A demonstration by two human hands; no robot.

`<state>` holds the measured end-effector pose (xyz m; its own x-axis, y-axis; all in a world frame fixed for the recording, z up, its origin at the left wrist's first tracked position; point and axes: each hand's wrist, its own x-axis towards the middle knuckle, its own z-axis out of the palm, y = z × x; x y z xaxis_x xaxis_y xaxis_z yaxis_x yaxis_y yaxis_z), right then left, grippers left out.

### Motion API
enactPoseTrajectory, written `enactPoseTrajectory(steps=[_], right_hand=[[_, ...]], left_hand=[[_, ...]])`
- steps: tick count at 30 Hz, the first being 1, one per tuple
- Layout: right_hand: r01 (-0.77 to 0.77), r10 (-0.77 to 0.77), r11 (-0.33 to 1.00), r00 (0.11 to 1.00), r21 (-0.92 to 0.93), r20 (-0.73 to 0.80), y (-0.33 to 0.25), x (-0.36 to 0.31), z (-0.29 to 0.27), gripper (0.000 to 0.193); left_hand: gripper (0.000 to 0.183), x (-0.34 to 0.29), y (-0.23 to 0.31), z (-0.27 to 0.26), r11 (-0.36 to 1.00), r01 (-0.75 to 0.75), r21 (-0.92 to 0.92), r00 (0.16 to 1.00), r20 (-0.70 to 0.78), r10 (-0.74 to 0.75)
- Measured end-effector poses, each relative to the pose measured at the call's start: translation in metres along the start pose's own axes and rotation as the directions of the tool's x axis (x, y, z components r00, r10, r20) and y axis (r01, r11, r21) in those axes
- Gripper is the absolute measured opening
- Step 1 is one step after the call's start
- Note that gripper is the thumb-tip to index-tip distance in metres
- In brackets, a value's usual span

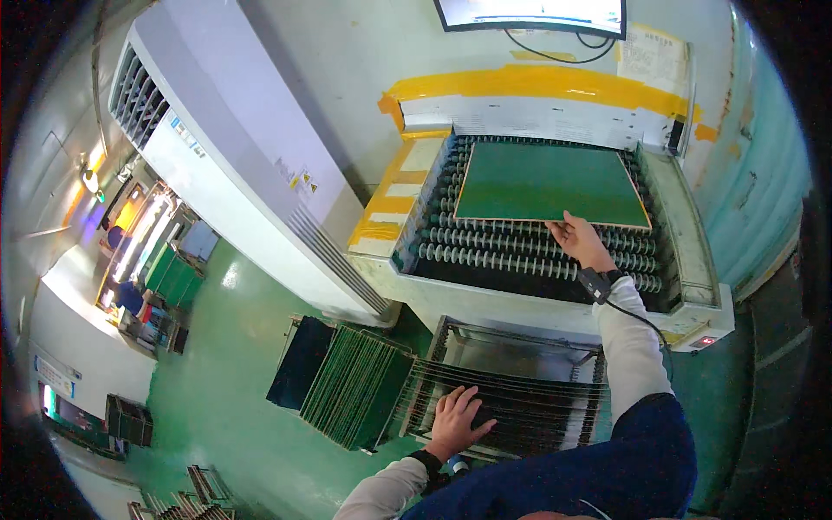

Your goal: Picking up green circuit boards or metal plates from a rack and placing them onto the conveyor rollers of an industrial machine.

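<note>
A flat green panel (555, 184) with a thin pale border lies on the rollers of a conveyor machine. My right hand (579, 240) has its thumb and fingers closed at the panel's near edge, right of the middle. Lower down, my left hand (457, 424) is open, fingers spread, over the thin bars of a wire rack (529, 381). Nothing shows in that hand; whether it touches the bars I cannot tell. Left of this rack stands another rack holding several upright green panels (355, 381) in a row.
The roller bed (520, 251) sits between pale side walls, with yellow tape on the left wall (387, 205). A tall white cabinet (251, 173) stands to the left. A screen (533, 13) hangs above. Far left, people (130, 297) are at a lit bench.
</note>
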<state>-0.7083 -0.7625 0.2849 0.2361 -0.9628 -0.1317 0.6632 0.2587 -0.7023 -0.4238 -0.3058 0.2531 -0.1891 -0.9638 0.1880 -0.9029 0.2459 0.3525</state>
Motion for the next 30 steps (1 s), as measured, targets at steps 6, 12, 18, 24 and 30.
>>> enactPoseTrajectory(steps=[6,12,18,24,30], right_hand=[[-0.186,0.161,0.748,0.982,-0.637,-0.098,-0.025,-0.008,0.037,0.034],[0.249,-0.252,-0.331,0.906,-0.910,0.340,0.008,-0.004,0.046,0.043],[0.125,-0.166,-0.527,0.955,-0.841,0.246,0.007,0.005,0.052,0.058],[0.214,-0.105,-0.468,0.950,-0.858,0.294,-0.013,0.008,0.049,0.059],[0.555,-0.202,-0.257,0.770,-0.791,0.606,0.015,-0.071,0.079,0.040]], left_hand=[[0.058,0.002,0.002,0.002,1.000,-0.008,0.000,1.000,-0.030,0.008],[0.057,0.002,0.002,0.003,1.000,-0.005,0.015,1.000,-0.024,0.005],[0.057,0.001,0.003,0.001,1.000,0.019,0.009,1.000,-0.005,-0.019],[0.056,0.006,0.006,-0.002,1.000,0.009,0.003,1.000,0.028,-0.009],[0.058,0.006,0.006,-0.005,0.999,0.025,-0.021,0.999,0.025,-0.024]])
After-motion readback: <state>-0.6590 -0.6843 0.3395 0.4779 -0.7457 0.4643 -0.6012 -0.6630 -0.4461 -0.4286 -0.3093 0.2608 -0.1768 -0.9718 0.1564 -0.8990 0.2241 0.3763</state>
